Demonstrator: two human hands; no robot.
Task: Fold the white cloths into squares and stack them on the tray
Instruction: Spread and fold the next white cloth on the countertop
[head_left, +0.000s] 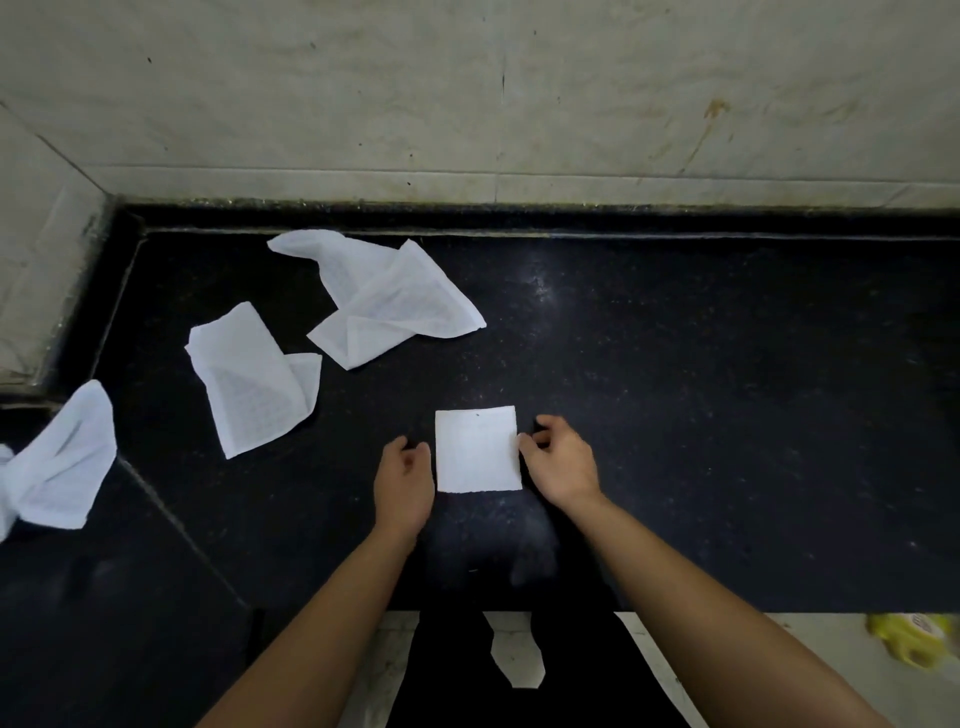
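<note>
Starting at the far left, a crumpled cloth (57, 462) lies on the lower step of the black counter (727, 415), its left end cut off by the edge of the view. Right of it, on the main surface, a loosely doubled cloth (254, 379) lies flat with one corner turned over. Behind that and further right, near the back ledge below the stained wall (467, 93), a third rumpled cloth (384, 296) is spread out with its corners folded in on themselves.

Near the front edge of the counter sits the folded square cloth (478, 449), flat and neat, well apart from the three unfolded ones. Both bare forearms reach up from the bottom of the view toward it, one on each side. The left hand (404, 480) rests just beside the square's left edge, thumb up and fingers loosely curled inward, gripping nothing. The right hand (563, 462) sits at the square's right edge, with the knuckles raised, the fingers bent and the thumb tip against the cloth. I cannot tell whether it pinches that edge or only touches it.

At the far lower right, beyond the counter's front edge, a blurred yellow object (909, 636) lies on the pale floor (831, 675).
</note>
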